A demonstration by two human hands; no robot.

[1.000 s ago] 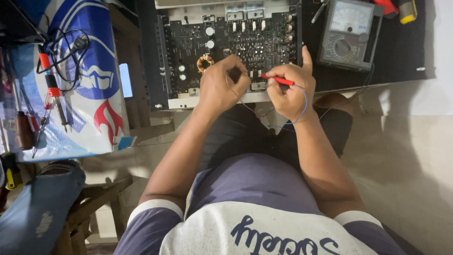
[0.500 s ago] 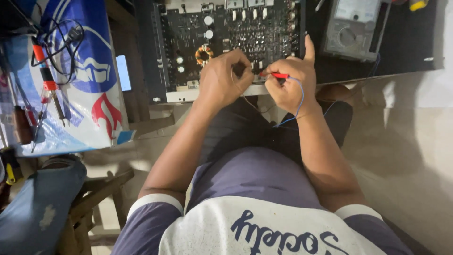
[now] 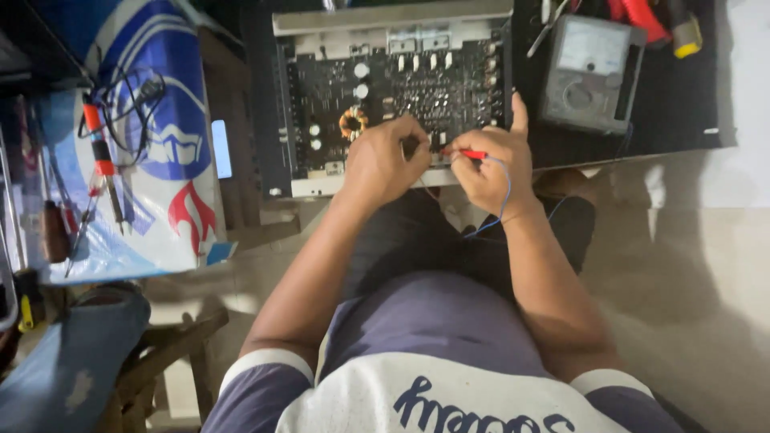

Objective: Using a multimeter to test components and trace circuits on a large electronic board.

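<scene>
Red probe [image 3: 469, 154] lengthwise leftward, tip left

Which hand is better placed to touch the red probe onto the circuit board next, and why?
Probably the right hand: it holds the red probe, tip aimed at the circuit board. The left hand rests curled at the board's near edge.

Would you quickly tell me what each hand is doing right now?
Left hand: fingers curled over the circuit board; any held thing is hidden.
Right hand: closed on a red probe.
</scene>
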